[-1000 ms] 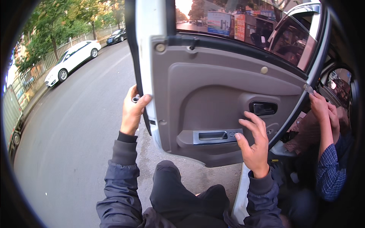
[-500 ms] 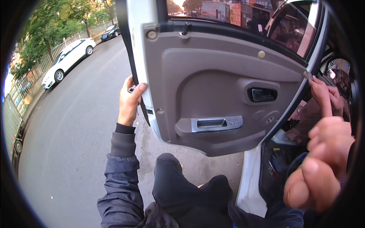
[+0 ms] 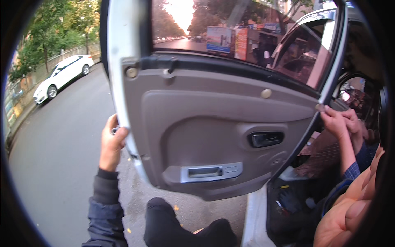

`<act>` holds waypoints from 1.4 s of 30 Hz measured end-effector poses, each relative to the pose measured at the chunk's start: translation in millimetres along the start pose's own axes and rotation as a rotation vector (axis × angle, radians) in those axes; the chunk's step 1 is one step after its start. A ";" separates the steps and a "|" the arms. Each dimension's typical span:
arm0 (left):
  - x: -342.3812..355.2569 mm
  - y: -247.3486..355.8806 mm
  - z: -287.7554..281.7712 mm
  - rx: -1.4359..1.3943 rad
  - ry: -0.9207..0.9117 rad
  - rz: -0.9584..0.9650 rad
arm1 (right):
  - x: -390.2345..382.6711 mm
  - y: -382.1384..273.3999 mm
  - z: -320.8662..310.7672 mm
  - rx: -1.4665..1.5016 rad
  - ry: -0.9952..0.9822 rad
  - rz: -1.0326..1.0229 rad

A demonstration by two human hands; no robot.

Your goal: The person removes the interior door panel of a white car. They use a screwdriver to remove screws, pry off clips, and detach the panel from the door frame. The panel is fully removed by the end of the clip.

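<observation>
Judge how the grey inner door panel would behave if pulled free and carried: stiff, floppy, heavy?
The door panel looks like moulded plastic, so probably fairly stiff and light for its size. Being broad and thin, it may flex. The left hand grips only the door's edge.

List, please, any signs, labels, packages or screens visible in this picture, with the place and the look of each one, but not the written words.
Billboard: seen through the car door window, across the street; rectangular, mostly blue and white.
Tall sign panel: just right of the billboard, upright rectangle, red and orange.
Window switch plate: low on the grey door panel, long silver rectangle; small markings too blurred to tell.
No packages or screens show.
</observation>
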State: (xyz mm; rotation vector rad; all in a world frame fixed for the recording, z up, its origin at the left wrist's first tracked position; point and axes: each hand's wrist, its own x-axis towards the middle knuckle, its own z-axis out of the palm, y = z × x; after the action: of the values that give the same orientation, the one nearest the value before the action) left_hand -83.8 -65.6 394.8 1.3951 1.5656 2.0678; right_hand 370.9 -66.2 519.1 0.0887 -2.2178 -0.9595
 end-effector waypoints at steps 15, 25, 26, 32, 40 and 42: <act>1.7 -13.3 -5.7 0.023 -0.013 -0.052 | -3.1 -4.3 -3.0 0.039 -0.047 0.061; -80.8 -25.0 4.0 0.141 0.378 0.089 | -51.1 -9.1 22.5 0.288 0.106 0.580; -100.3 -32.8 9.0 0.113 0.410 -0.029 | -64.5 -14.5 38.8 0.309 0.138 0.689; -194.5 -87.1 42.0 0.023 0.323 -0.472 | -139.1 -79.0 130.0 0.639 0.132 1.224; -203.9 -101.1 34.9 0.105 0.018 -0.452 | -183.2 -167.1 166.0 0.878 -0.180 1.451; -198.8 -93.4 41.2 -0.135 0.213 -0.640 | -188.9 -178.0 172.8 0.914 -0.196 1.447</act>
State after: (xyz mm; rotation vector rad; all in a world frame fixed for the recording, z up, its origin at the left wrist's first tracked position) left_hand 20.4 -126.1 206.6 0.5296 1.6294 1.8998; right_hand 366.4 -28.2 209.6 -1.0568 -1.9433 0.8329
